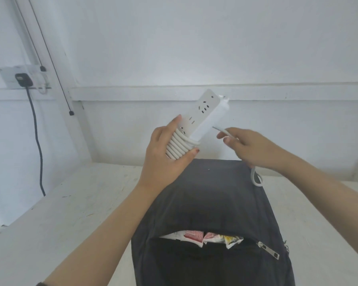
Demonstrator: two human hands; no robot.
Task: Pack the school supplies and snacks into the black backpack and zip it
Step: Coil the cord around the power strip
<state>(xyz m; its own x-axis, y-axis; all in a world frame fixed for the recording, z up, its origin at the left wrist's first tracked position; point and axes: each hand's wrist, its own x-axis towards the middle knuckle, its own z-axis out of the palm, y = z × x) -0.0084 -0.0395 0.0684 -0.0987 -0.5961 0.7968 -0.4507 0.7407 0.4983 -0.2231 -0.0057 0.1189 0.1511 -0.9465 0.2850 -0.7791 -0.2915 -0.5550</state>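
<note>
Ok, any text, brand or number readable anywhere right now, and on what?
No text can be read.
Snack packets in the black backpack: red and yellow print, too blurred.
White power strip in the left hand: no marking visible.
Wall socket plate: no legible marking.

A white power strip (203, 112) with its cord coiled round the lower end is gripped by the left hand (165, 153) above the far end of the black backpack (211, 203). The loose cord (225, 133) is pinched by the right hand (250, 149). Snack packets (207, 237) are seen in the open pocket, its zipper pull (269, 249) at the right.
</note>
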